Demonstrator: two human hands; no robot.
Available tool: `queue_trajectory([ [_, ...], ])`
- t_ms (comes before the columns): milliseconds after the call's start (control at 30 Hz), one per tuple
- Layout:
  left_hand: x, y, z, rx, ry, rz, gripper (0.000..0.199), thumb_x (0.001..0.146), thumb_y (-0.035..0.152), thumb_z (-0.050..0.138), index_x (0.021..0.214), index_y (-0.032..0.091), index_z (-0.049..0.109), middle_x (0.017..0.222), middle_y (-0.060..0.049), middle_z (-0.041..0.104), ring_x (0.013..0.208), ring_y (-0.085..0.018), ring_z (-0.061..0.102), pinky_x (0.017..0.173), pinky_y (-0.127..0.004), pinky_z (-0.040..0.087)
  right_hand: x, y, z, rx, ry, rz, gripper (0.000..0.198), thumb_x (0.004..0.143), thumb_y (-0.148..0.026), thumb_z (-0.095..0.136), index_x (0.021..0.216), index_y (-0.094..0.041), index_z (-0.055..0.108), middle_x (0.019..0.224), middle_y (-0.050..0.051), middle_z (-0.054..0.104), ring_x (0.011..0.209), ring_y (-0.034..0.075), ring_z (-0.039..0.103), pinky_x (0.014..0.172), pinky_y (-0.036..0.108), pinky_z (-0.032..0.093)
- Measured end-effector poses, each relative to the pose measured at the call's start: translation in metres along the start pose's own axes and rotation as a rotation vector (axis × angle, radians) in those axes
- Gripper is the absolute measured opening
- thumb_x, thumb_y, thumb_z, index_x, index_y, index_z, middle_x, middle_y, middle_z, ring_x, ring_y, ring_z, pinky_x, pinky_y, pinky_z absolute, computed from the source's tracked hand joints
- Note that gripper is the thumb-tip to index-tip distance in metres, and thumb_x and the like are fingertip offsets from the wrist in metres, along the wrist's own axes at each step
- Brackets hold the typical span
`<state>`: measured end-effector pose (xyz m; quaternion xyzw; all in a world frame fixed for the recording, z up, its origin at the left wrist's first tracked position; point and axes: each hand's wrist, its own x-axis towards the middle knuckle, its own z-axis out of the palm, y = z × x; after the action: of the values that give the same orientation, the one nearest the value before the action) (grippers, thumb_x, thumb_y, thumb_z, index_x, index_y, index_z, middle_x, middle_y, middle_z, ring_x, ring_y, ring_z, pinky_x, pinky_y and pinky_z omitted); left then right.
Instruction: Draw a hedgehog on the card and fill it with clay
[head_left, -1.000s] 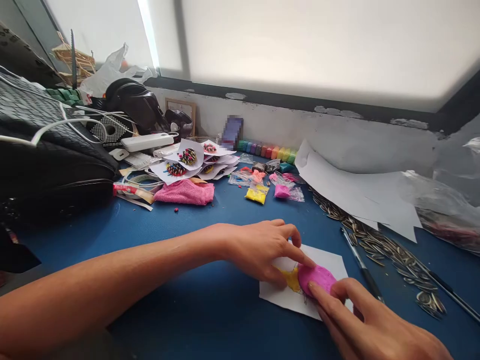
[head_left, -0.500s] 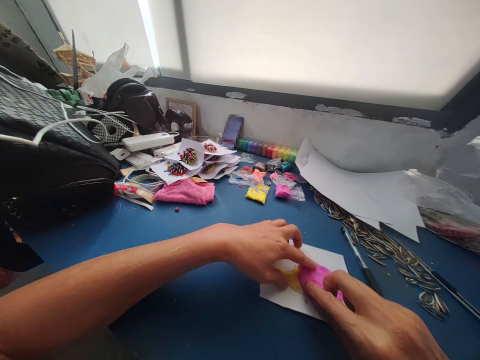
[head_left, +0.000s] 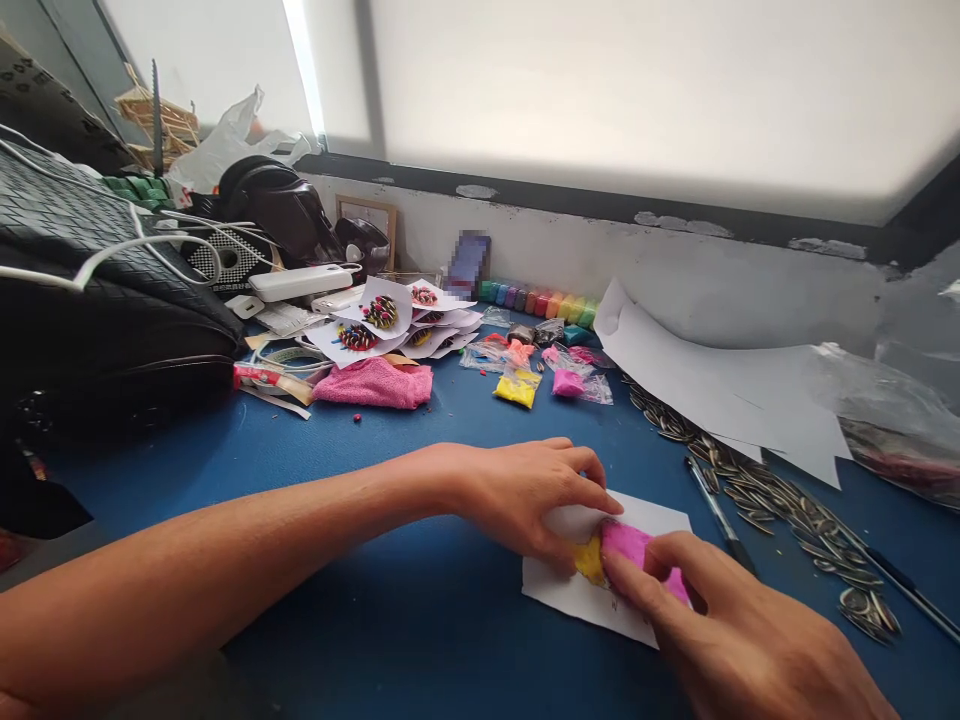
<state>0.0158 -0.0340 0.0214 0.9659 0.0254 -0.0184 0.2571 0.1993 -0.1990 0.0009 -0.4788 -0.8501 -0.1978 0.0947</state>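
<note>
A piece of white paper [head_left: 551, 588] lies on the blue table with two patches of modelling clay on it. Yellow clay [head_left: 590, 562] sits left of the flattened pink clay [head_left: 628, 541], their edges meeting. My left hand [head_left: 525, 495] rests across the paper's left side, fingers apart, thumb near the yellow clay and index fingertip just above where the colours meet. Bent over the pink clay, my right hand [head_left: 739, 625] has its thumb pressed at the clay's left edge and its index finger curled at the right, covering part of it.
Sunflower seeds [head_left: 787, 520] and a pen [head_left: 716, 510] lie to the right, beside large white sheets [head_left: 720, 385]. Farther back are bagged yellow clay [head_left: 516, 389], bagged pink clay [head_left: 568, 383], a pink cloth [head_left: 375, 384] and decorated papers [head_left: 360, 340]. A black bag [head_left: 112, 330] stands left.
My left index fingertip has drawn back from the pink clay toward the paper. My right thumb has shifted slightly up and left along the pink clay's edge.
</note>
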Motion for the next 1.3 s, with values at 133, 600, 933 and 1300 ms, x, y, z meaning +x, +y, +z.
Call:
queue_trajectory([
  [133,0.000,0.000,-0.001,0.012,-0.004,0.000,0.061,0.081,0.031,0.067,0.137,0.016,0.049,0.133,-0.009,0.045,0.121,-0.022,0.041,0.107,-0.030,0.031,0.007,0.003,0.003,0.030,-0.044,0.076,0.035,0.093,-0.017,0.039,0.121,-0.023,0.060,0.091,0.005,0.067,0.064,0.012,0.062,0.056,0.021,0.048],
  [600,0.000,0.002,-0.003,0.008,-0.014,0.008,0.054,0.080,0.025,0.066,0.133,0.025,0.054,0.129,-0.007,0.046,0.118,-0.021,0.043,0.104,-0.032,0.032,-0.002,0.013,0.010,-0.031,-0.024,0.013,0.044,0.086,-0.008,0.039,0.124,-0.020,0.059,0.099,0.009,0.063,0.073,0.012,0.063,0.053,0.016,0.044],
  [933,0.001,0.002,-0.003,0.029,-0.014,0.017,0.052,0.083,0.032,0.065,0.134,0.025,0.055,0.127,-0.008,0.046,0.115,-0.021,0.044,0.103,-0.032,0.033,-0.001,0.007,0.002,0.309,0.042,0.256,0.033,0.094,-0.019,0.041,0.119,-0.028,0.061,0.096,0.004,0.059,0.062,0.006,0.059,0.053,0.013,0.046],
  [1300,0.000,0.000,0.000,0.031,0.007,0.040,0.053,0.083,0.032,0.065,0.134,0.024,0.054,0.127,-0.008,0.046,0.113,-0.021,0.044,0.104,-0.031,0.032,-0.004,0.004,0.006,0.047,0.028,0.038,0.040,0.091,-0.013,0.044,0.126,-0.021,0.061,0.109,0.012,0.064,0.086,0.018,0.066,0.067,0.024,0.052],
])
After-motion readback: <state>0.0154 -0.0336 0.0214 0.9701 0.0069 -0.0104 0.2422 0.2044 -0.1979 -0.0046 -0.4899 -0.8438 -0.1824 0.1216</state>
